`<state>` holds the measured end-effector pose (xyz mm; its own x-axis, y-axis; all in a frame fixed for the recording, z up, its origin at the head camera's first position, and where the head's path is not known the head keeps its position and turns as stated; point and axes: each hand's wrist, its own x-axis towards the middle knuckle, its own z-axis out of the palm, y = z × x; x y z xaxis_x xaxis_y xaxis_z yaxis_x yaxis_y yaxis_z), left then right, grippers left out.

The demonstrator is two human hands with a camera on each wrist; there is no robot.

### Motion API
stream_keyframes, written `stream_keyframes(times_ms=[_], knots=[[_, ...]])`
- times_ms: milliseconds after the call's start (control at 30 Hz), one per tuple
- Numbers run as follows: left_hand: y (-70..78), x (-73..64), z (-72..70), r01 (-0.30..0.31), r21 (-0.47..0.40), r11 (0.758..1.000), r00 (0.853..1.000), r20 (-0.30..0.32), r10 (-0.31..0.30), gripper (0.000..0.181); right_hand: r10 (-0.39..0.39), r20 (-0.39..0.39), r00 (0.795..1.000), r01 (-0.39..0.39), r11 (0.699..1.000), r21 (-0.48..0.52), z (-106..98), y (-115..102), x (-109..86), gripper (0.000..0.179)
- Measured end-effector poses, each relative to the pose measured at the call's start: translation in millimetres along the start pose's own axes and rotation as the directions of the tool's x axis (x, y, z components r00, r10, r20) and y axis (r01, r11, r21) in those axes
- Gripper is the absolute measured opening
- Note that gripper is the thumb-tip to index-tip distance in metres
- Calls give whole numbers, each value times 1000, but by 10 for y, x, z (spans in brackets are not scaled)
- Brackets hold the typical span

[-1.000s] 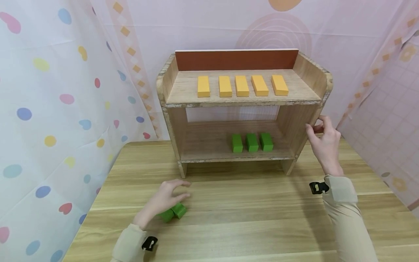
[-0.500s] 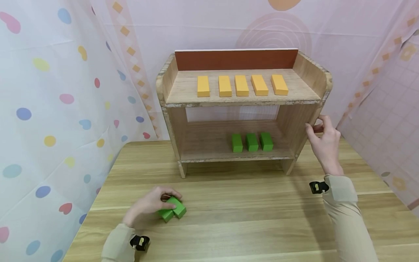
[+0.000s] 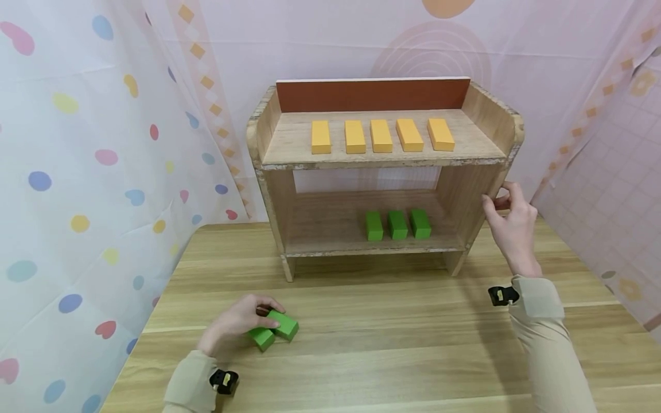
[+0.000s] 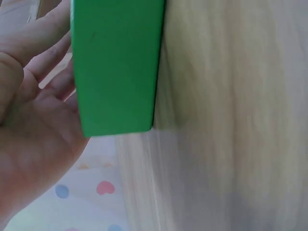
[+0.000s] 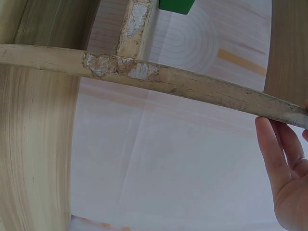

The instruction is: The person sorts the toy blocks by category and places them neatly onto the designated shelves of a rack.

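My left hand (image 3: 242, 317) is low over the table at the left, its thumb and fingers pinching a green block (image 3: 287, 327). A second green block (image 3: 262, 338) lies close beside it, partly under the hand. In the left wrist view one green block face (image 4: 115, 67) stands large in front of the fingers, hiding their tips. On the right, my right hand (image 3: 513, 229) grips the edge of the small wooden shelf's (image 3: 374, 251) side panel with thumb and curled fingers. The right wrist view shows fingertips at that panel's edge (image 5: 211, 94).
Several yellow blocks (image 3: 381, 136) stand in a row on the top shelf. Three green blocks (image 3: 397, 224) occupy the right half of the lower shelf. Printed curtains (image 3: 103, 172) enclose the wooden table (image 3: 372, 332) at the back and sides.
The left hand came down and back onto the green blocks and took hold of one, which has turned and shifted slightly right. The right hand stays on the shelf panel.
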<state>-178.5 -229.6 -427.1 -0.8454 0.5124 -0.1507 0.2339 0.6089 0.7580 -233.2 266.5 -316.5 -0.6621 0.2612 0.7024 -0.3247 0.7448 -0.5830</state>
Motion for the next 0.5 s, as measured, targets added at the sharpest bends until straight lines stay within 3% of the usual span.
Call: stream_keyframes(times_ms=[233,500], knots=[[5,93,69,-24,85,996,997,-69,30,29,4,4,1000,-4,1000,-9,2,2,-2,27],[-44,92,10,-52,-14,999,998,31,52,35,5,-4,1000,-5,1000,-14,1,6,3,27]])
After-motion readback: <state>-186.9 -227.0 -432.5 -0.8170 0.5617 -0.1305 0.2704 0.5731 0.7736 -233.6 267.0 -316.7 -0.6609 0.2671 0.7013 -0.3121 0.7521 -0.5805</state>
